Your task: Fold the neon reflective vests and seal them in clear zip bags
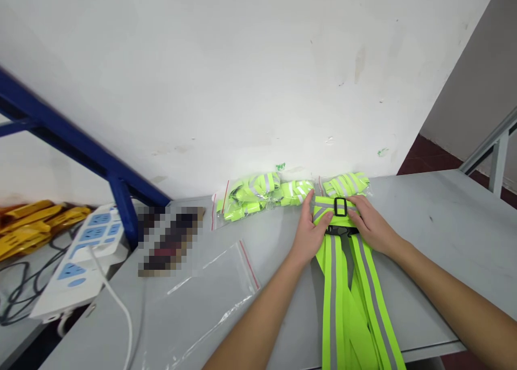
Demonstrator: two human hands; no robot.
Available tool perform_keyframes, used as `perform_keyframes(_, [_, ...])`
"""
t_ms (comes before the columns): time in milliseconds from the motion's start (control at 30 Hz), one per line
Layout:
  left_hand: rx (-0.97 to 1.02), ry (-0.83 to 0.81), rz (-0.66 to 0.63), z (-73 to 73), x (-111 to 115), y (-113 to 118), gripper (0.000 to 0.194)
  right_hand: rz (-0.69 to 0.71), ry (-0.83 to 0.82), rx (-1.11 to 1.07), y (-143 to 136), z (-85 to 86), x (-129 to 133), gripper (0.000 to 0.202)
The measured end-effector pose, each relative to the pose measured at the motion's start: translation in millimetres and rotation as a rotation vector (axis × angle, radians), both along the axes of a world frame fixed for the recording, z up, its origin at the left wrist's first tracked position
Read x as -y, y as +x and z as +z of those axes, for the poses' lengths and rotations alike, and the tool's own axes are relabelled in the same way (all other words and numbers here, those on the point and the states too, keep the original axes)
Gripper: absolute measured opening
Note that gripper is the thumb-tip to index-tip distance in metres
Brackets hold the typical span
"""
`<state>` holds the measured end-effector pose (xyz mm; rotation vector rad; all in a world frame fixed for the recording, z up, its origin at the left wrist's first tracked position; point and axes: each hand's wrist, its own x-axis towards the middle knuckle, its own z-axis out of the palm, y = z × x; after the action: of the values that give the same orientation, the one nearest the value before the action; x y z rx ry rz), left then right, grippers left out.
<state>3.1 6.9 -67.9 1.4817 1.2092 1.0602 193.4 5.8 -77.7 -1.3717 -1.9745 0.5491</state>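
Green straps, likely soft and light, are best held at the top, pinched there by left fingers and right fingers.

White power strip beside blue frame, white cable trailing from it; yellow items farther left.

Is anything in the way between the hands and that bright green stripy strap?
No, nothing visible is. The left hand and right hand both touch the folded top of the green strap directly. The black square buckle sits between the two hands, but it blocks neither.
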Motion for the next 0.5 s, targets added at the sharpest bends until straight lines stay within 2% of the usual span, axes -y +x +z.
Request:
perform_keyframes(100, [-0.015, 0.038, -0.02, -2.4, -0.5, -0.7, 0.065, -0.015, -0.117, -0.083, 2.4, 5.6, 1.7, 0.044])
perform_keyframes(200, [0.039, -0.001, -0.137, -6.3, -1.8, -4.0, 0.06, 0.005, -0.27, -0.272, 3.0, 7.4, 2.1, 0.042])
perform_keyframes(267, [-0.003, 0.021, -0.19, -7.4, -2.5, -7.8, 0.064, 0.035, -0.33, -0.393, 2.3, 6.1, 1.6, 0.04])
perform_keyframes(333, [-0.174, 0.129, -0.175, -7.0, -3.2, -11.8, 0.081, 0.043, -0.351, -0.429, 1.5, 3.9, 0.9, 0.039])
perform_keyframes(400, [-0.425, 0.285, -0.166, -5.6, -4.0, -14.4, 0.093, 0.034, -0.342, -0.397, 1.1, 1.7, 0.3, 0.038])
perform_keyframes(500, [-0.735, 0.51, -0.239, -3.4, -5.6, -14.0, 0.086, 0.043, -0.31, -0.342, 1.1, -0.2, -0.3, 0.037])
